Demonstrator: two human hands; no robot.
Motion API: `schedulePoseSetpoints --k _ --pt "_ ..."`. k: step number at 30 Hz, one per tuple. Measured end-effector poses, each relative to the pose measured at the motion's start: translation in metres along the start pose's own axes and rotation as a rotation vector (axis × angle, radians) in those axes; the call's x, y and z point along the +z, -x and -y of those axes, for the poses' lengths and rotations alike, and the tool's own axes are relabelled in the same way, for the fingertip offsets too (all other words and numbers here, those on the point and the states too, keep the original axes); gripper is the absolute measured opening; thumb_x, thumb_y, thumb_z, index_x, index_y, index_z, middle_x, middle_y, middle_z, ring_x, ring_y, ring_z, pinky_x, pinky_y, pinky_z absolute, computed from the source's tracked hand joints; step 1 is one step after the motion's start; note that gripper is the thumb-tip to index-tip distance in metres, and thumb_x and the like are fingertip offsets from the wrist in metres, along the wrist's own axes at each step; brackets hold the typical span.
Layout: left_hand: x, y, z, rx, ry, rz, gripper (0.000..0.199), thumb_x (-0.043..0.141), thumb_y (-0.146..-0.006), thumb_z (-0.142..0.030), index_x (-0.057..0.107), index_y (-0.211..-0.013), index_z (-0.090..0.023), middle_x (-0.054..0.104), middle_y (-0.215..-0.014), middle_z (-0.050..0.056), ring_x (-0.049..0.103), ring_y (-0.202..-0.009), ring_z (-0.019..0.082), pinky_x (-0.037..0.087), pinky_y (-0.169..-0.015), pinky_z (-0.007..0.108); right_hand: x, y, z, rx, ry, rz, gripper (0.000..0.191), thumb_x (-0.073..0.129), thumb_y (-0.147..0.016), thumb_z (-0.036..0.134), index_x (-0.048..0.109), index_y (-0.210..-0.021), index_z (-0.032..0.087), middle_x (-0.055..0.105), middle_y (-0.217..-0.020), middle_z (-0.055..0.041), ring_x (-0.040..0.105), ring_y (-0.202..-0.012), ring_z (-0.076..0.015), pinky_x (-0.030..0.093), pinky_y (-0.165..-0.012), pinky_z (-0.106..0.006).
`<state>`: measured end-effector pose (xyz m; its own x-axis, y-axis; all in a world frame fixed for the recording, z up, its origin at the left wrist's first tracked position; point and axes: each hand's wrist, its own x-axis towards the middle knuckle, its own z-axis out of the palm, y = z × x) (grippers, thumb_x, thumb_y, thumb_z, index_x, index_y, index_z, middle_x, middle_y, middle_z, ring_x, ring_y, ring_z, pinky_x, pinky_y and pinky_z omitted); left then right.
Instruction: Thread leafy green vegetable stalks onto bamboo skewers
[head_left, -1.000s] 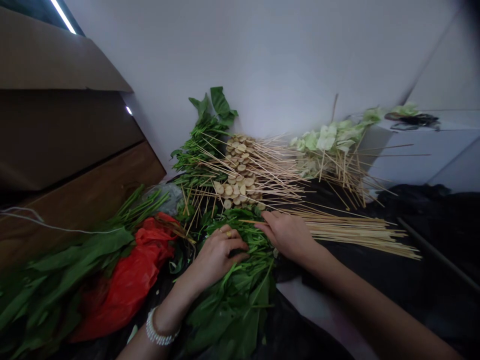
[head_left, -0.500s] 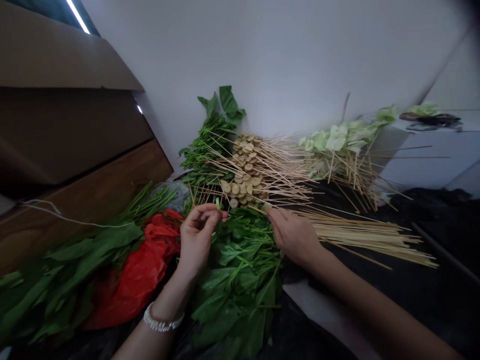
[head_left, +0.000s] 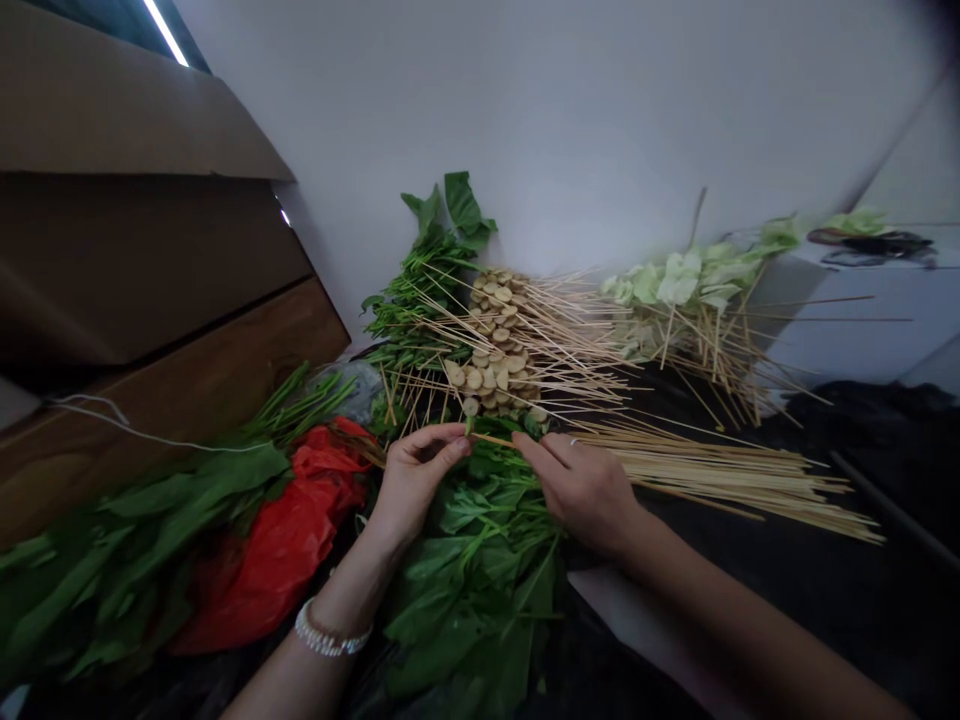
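My left hand, a beaded bracelet on its wrist, pinches a small green stem piece between thumb and fingertips. From the right, my right hand grips a bamboo skewer. Its tip reaches the stem piece at my left fingertips; whether it has pierced it I cannot tell. Under both hands lies a heap of leafy greens. Just beyond them are skewers threaded with pale round slices. Loose bamboo skewers lie beside my right hand, their near ends partly hidden by it.
Skewered green stems are stacked against the wall. Skewers with pale cabbage-like leaves stand at back right. On the left are a red plastic bag, more large leaves and a cardboard box.
My hands have come closer together. The left moved right with the stem piece, and the skewer tip in my right hand now meets it.
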<state>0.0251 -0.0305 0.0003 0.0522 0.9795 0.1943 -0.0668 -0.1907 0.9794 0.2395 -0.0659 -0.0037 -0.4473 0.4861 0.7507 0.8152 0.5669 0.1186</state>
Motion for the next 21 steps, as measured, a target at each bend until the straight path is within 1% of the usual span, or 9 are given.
schedulePoseSetpoints --k 2,4,7,9,10,13,15,18,21 --pt "0.001 0.002 -0.003 0.017 -0.104 0.073 0.022 0.076 -0.074 -0.034 0.071 -0.089 -0.017 0.07 -0.08 0.002 0.061 -0.073 0.014 0.049 -0.072 0.025 0.001 0.001 -0.004 0.025 0.017 0.02 0.032 0.043 -0.093 0.011 0.065 -0.117 0.01 0.064 -0.077 -0.0044 0.056 -0.066 -0.015 0.037 -0.06 -0.028" --pt "0.002 0.004 -0.006 0.035 -0.224 0.186 0.017 0.069 -0.081 -0.032 0.067 -0.089 -0.017 0.065 -0.078 0.0 0.057 -0.072 0.013 0.046 -0.069 0.024 0.002 0.002 -0.009 0.063 0.029 0.045 0.033 0.043 -0.092 0.011 0.065 -0.117 0.011 0.064 -0.077 -0.0043 0.057 -0.066 -0.0148 0.037 -0.06 -0.028" --pt "0.003 0.006 -0.011 0.088 -0.402 0.335 0.018 0.061 -0.086 -0.028 0.062 -0.101 -0.018 0.059 -0.08 0.0 0.055 -0.075 0.015 0.045 -0.07 0.026 0.003 0.003 -0.015 0.11 0.019 0.078 0.034 0.044 -0.092 0.011 0.065 -0.118 0.012 0.065 -0.079 -0.0044 0.058 -0.069 -0.0151 0.038 -0.06 -0.027" --pt "0.002 0.006 -0.015 0.175 -0.5 0.405 0.022 0.064 -0.084 -0.027 0.061 -0.106 -0.02 0.06 -0.09 0.003 0.057 -0.087 0.018 0.046 -0.081 0.03 0.003 0.003 -0.017 0.128 0.012 0.098 0.034 0.045 -0.091 0.011 0.065 -0.119 0.012 0.065 -0.08 -0.0044 0.059 -0.069 -0.0152 0.039 -0.061 -0.027" --pt "0.001 0.006 -0.018 0.221 -0.536 0.431 0.022 0.066 -0.083 -0.027 0.062 -0.104 -0.02 0.06 -0.098 0.005 0.057 -0.095 0.02 0.044 -0.088 0.034 0.003 0.003 -0.017 0.133 0.012 0.108 0.034 0.045 -0.091 0.011 0.064 -0.119 0.013 0.066 -0.081 -0.0045 0.059 -0.069 -0.0153 0.039 -0.06 -0.027" --pt "-0.003 0.006 -0.025 0.306 -0.619 0.503 0.013 0.071 -0.079 -0.027 0.065 -0.088 -0.02 0.056 -0.117 0.009 0.051 -0.114 0.025 0.037 -0.103 0.041 0.002 0.003 -0.017 0.143 0.01 0.142 0.035 0.046 -0.091 0.012 0.064 -0.121 0.014 0.066 -0.083 -0.0049 0.059 -0.071 -0.0153 0.039 -0.061 -0.027" --pt "-0.005 0.006 -0.026 0.316 -0.687 0.56 0.009 0.074 -0.077 -0.026 0.068 -0.082 -0.021 0.055 -0.12 0.009 0.049 -0.118 0.026 0.035 -0.105 0.043 0.002 0.003 -0.016 0.147 0.009 0.148 0.036 0.046 -0.091 0.012 0.063 -0.122 0.014 0.066 -0.083 -0.005 0.059 -0.071 -0.0154 0.039 -0.061 -0.027" --pt "-0.005 0.006 -0.023 0.34 -0.787 0.643 0.007 0.077 -0.074 -0.025 0.073 -0.08 -0.024 0.059 -0.118 0.007 0.047 -0.119 0.027 0.036 -0.104 0.044 0.001 0.002 -0.016 0.139 0.005 0.13 0.035 0.045 -0.091 0.012 0.064 -0.121 0.013 0.066 -0.083 -0.0048 0.059 -0.071 -0.0157 0.039 -0.061 -0.027" --pt "-0.004 0.005 -0.019 0.339 -0.768 0.663 0.004 0.076 -0.075 -0.025 0.075 -0.079 -0.025 0.063 -0.111 0.007 0.052 -0.114 0.026 0.04 -0.101 0.043 0.0 0.001 -0.016 0.126 0.001 0.117 0.034 0.045 -0.092 0.012 0.064 -0.119 0.012 0.066 -0.082 -0.0049 0.059 -0.071 -0.0157 0.039 -0.062 -0.027"
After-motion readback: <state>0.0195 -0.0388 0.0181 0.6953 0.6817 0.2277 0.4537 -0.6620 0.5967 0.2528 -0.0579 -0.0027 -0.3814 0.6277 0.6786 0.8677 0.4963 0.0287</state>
